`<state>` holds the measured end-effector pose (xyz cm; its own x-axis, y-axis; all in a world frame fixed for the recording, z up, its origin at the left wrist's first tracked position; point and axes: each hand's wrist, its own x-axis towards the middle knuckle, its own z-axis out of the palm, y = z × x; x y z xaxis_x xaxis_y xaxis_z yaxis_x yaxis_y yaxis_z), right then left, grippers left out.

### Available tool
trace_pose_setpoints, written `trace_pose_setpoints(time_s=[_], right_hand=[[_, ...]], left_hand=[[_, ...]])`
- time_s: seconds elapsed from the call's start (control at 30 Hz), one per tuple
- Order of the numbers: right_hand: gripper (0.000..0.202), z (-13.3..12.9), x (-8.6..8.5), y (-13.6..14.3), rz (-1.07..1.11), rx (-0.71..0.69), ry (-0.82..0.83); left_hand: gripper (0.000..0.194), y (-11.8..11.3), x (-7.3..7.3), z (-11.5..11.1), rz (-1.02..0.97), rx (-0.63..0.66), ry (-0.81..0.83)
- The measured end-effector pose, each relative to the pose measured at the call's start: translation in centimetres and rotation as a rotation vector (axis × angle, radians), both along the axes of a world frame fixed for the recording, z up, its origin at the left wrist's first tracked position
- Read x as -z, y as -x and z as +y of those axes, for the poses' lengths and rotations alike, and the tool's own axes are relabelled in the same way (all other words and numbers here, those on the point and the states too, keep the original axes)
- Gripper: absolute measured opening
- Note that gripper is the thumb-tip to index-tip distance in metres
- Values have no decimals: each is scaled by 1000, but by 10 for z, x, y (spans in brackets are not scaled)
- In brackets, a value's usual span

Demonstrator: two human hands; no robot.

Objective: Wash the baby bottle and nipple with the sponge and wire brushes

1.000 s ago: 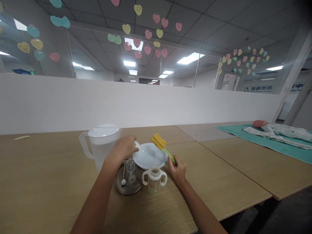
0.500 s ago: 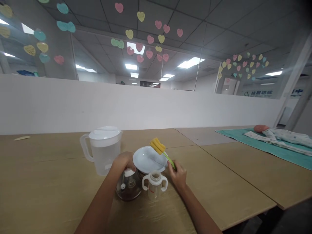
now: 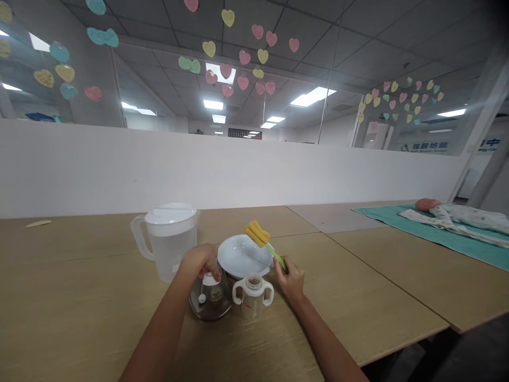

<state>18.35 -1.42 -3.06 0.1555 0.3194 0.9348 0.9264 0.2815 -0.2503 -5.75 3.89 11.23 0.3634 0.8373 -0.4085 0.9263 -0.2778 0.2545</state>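
In my right hand (image 3: 292,278) is a bottle brush with a yellow sponge head (image 3: 257,234) and a green handle (image 3: 279,259), the head tilted up to the left over a white bowl (image 3: 230,258). My left hand (image 3: 203,261) reaches down over a dark, see-through round dish (image 3: 210,314), fingers closed at a white bottle lid (image 3: 209,279). Near that lid lie a straw with a white end piece (image 3: 202,298) and a clear part, partly hidden by the hand. An uncapped clear baby bottle (image 3: 252,303) with two white handles stands upright between my hands.
A lidded clear pitcher (image 3: 170,244) holding liquid stands behind my left hand. At far right a teal towel (image 3: 465,241) bears patterned baby clothing (image 3: 473,217) and a reddish-orange round object (image 3: 427,205). A white wall (image 3: 222,172) closes off the wooden table's back.
The camera view has shifted slightly, so the table items appear a little higher. My left hand has lifted slightly at the lid; the brush is held much as before.
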Motion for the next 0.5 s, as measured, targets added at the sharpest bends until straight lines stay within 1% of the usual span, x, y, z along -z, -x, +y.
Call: trace_pose_setpoints(time_s=[0.07,0.13,0.3,0.43,0.5], right_hand=[[34,0,0,0,-14,2,-5],[34,1,0,0,-21,-1,-13],[32,1,1,0,-14,-10,0],[32,0,1,0,-18,-4,6],[32,0,0,1,-19,-4,8]], left_hand=[[29,-1,-1,0,9,-8,90],[32,-5,0,-1,41,-14,117],[35,-19,8,-4,222,-18,3],[34,-24,21,-1,306,1,-52],[32,-23,29,3,228,12,-124]])
